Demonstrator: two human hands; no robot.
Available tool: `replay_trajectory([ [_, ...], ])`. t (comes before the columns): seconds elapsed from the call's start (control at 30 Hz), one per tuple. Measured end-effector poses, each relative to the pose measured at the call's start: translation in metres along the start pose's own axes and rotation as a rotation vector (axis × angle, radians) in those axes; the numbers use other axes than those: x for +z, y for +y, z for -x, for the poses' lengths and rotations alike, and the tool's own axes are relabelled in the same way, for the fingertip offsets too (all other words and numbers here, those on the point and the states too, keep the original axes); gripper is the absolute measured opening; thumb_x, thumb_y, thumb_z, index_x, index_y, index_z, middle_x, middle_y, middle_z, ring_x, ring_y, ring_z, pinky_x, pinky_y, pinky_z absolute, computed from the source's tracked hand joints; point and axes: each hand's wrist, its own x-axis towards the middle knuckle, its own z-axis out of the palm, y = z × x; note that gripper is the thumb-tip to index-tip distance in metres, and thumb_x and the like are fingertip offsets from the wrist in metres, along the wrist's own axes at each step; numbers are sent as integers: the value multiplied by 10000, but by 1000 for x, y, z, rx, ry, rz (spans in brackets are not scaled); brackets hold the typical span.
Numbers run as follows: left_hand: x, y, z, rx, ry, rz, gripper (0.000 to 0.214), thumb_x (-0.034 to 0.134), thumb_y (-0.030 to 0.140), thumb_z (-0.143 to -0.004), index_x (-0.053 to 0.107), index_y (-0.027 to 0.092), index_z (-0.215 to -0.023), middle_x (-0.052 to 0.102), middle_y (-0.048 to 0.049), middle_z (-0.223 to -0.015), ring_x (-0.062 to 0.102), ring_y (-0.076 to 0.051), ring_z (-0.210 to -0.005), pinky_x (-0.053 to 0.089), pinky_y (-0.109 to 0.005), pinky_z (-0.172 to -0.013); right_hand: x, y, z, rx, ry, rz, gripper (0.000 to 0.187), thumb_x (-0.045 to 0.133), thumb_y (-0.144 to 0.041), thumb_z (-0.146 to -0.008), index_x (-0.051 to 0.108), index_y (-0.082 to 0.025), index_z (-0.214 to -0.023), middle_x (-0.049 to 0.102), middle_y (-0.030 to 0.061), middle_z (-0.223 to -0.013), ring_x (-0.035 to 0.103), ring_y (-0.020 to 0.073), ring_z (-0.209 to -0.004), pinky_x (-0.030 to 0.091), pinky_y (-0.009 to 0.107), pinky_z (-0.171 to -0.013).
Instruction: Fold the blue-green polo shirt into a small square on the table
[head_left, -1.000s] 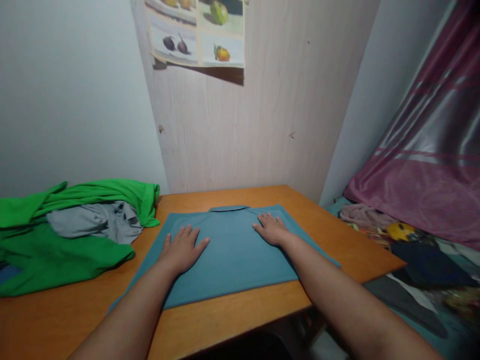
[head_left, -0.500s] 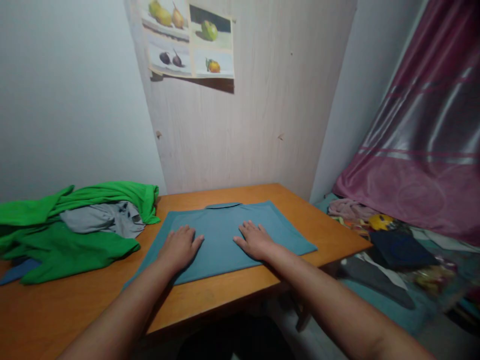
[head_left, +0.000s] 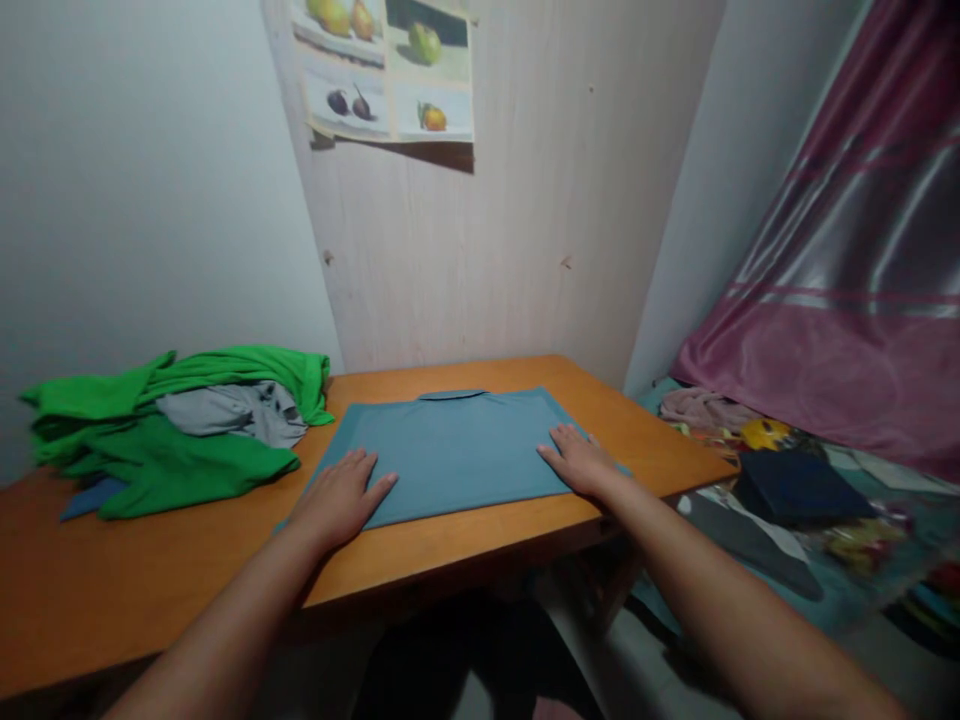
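Observation:
A blue-grey garment, which looks like a folded shirt with a collar at its far edge (head_left: 457, 450), lies flat on the orange-brown wooden table (head_left: 420, 550). My left hand (head_left: 341, 500) rests on the garment's left side near the front, palm down, fingers stretched and thumb apart. On its right side lies my right hand (head_left: 581, 460), also palm down and open, with the fingers pointing toward the back left. Neither hand grips the cloth. Parts of both side edges are hidden under my hands and forearms.
To the left, a loose heap of green clothes (head_left: 195, 470) with a grey cloth (head_left: 236, 410) in it sits on the table. Beyond the table's right edge, a dark blue folded item (head_left: 802, 487) and other clutter lie lower down. A pink curtain (head_left: 825, 360) hangs at right.
My right hand has slid outward to the right across the garment. My left hand has shifted slightly left and toward me. The camera view has moved a little.

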Motion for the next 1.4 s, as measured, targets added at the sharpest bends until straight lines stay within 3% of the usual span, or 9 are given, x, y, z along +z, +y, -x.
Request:
replay_trajectory([
  [0.17,-2,6,3,-25,11,36,833,290,703,-942,477,110,-1497,394,-181,-1592,354,-337,-1480,280,-495,-1191,11,23,-2,5,15,14,833,202,-693,-980,347,-128,-1574,269,142,-1650,221,302,-1529,182,535,-1217],
  [0.4,-9,11,8,-25,-3,39,771,318,672,-958,484,132,-1482,405,-187,-1585,358,-331,-1476,266,-482,-1186,16,24,-5,-5,27,21,864,184,-699,-970,350,-98,-1569,273,158,-1645,235,315,-1524,206,552,-1210],
  [0.6,-18,40,16,-108,83,0,595,384,578,-982,615,132,-1300,483,-212,-1521,366,-371,-1457,224,-549,-1187,20,28,-6,-21,60,45,851,172,-695,-968,388,-114,-1551,309,161,-1632,275,327,-1509,237,569,-1199],
  [0.7,-16,59,22,-43,54,44,598,328,561,-1004,572,146,-1358,429,-198,-1566,330,-343,-1483,231,-525,-1197,23,31,-9,-31,75,54,857,155,-689,-968,392,-101,-1546,324,167,-1624,277,332,-1507,244,583,-1196],
  [0.83,-11,69,28,-70,-22,100,702,319,644,-976,441,192,-1499,344,-170,-1623,268,-361,-1510,187,-604,-1197,26,34,-11,-38,84,66,854,160,-681,-967,412,-92,-1531,341,174,-1616,295,334,-1499,257,581,-1195],
  [1.0,-10,58,34,-139,-19,108,713,320,660,-966,465,185,-1478,343,-177,-1622,266,-352,-1511,156,-596,-1208,32,39,-16,-44,88,66,866,155,-689,-961,417,-90,-1528,330,168,-1621,291,328,-1502,271,569,-1194],
  [1.13,-17,41,42,-209,132,120,556,373,560,-982,578,189,-1342,465,-175,-1541,384,-339,-1441,268,-524,-1176,36,44,-20,-57,99,58,884,146,-711,-951,432,-95,-1517,334,170,-1619,293,347,-1498,277,608,-1180],
  [1.27,-31,9,48,-445,254,298,386,477,418,-948,647,186,-1205,620,-181,-1320,543,-334,-1256,394,-443,-1052,37,45,-21,-58,110,53,876,156,-714,-946,446,-111,-1511,351,170,-1611,301,352,-1494,287,610,-1175],
  [1.4,-39,-25,52,-504,198,431,274,549,410,-898,686,173,-879,712,-109,-890,644,-263,-887,471,-338,-780,37,45,-22,-56,127,49,864,177,-712,-944,462,-116,-1501,372,179,-1599,317,358,-1485,287,608,-1174],
])
